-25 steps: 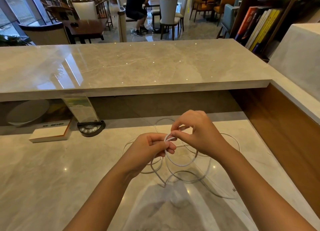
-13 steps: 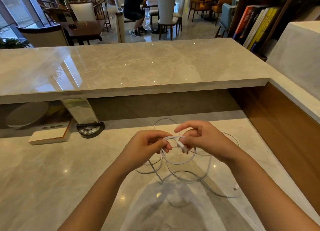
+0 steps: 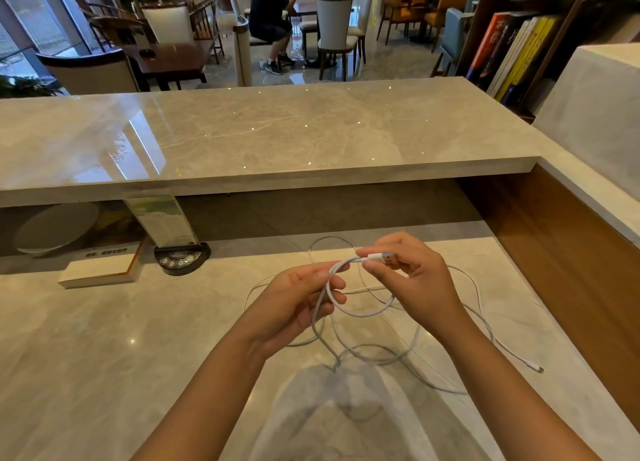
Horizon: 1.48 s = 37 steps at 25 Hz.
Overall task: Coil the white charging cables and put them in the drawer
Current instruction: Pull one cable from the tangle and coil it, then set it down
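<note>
1. Above the desk [image 3: 104,356], no cable writing reads clearly.
2. Right hand [image 3: 412,280] pinches the USB plug [image 3: 382,258] in a narrow grip.
3. Left hand [image 3: 294,301] holds the white cable [image 3: 360,310] loop; loose slack lies on the desk.

Both hands up over the table [image 3: 104,356], working a white cable [image 3: 360,311].
Right hand [image 3: 419,280] pinches the USB plug [image 3: 382,258] between thumb and fingers; left hand [image 3: 294,305] grips the cable just beside it, one small loop hanging between the two. Rest of the cable lies in loose tangled loops on the table under the hands; small end connector [image 3: 536,368] lies off to the right, near the wood side panel [image 3: 571,270].
</note>
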### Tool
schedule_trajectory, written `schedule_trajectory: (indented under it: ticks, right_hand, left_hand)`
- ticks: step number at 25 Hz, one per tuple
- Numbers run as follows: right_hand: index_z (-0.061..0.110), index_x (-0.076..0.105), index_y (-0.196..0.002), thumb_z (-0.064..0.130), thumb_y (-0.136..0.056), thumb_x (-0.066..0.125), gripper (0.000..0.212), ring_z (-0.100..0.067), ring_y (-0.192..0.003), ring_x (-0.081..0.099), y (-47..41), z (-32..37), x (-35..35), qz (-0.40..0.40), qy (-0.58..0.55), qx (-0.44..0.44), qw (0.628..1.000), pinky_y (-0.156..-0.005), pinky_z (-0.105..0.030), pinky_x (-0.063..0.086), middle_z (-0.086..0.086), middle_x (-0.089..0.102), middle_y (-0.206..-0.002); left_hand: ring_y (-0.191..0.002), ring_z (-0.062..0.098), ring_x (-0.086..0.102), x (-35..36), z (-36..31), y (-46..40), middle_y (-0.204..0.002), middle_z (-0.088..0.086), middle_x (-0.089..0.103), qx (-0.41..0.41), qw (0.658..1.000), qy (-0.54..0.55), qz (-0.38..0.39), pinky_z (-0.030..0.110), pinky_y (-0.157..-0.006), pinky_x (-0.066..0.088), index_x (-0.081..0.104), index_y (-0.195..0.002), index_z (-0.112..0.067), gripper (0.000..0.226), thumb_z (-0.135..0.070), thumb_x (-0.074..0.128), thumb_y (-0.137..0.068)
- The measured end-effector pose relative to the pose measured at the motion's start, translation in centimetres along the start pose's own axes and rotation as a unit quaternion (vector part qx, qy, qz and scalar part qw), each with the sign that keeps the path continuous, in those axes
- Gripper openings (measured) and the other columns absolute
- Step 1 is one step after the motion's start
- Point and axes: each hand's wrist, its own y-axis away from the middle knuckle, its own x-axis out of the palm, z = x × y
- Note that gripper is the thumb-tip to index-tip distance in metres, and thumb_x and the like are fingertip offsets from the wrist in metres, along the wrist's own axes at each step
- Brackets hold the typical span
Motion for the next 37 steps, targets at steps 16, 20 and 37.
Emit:
schedule_trajectory:
  ticks: [16,20,37]
  right_hand:
    - [0.019,0.071,-0.090,0.024,-0.091,0.053,0.018,-0.014,-0.070,0.059,-0.8,-0.4,-0.3,0.003,-0.246,0.217,0.945,-0.068,-0.022,0.050,0.003,0.065,-0.068]
    - [0.015,0.061,-0.113,0.033,-0.100,0.028,0.040,-0.024,-0.092,0.069,1.3,-1.2,1.5,0.205,-0.291,0.260,0.898,-0.086,-0.029,0.053,-0.011,0.073,-0.096]
    - [0.008,0.061,-0.068,0.019,-0.088,0.058,0.023,-0.009,-0.041,0.035,-3.0,-5.5,-3.3,0.207,-0.136,0.307,0.919,-0.041,-0.019,0.032,0.003,0.041,-0.049]
  left_hand:
    - [-0.057,0.009,0.060,0.2,1.5,-1.0,-0.070,0.005,0.061,-0.026,0.973,0.198,0.112,0.022,-0.061,0.056,0.069,-0.090,-0.004,0.017,-0.010,0.070,-0.075]
    - [-0.058,0.009,0.061,0.3,0.1,-1.6,-0.066,0.003,0.063,0.076,0.983,0.163,0.028,0.021,-0.061,0.056,0.057,-0.088,-0.006,0.013,-0.013,0.048,-0.081]
    - [-0.048,0.005,0.055,-3.7,-0.8,-0.9,-0.055,-0.004,0.059,0.179,0.980,0.072,-0.054,0.017,-0.050,0.050,0.056,-0.090,-0.012,0.015,-0.020,0.044,-0.085]
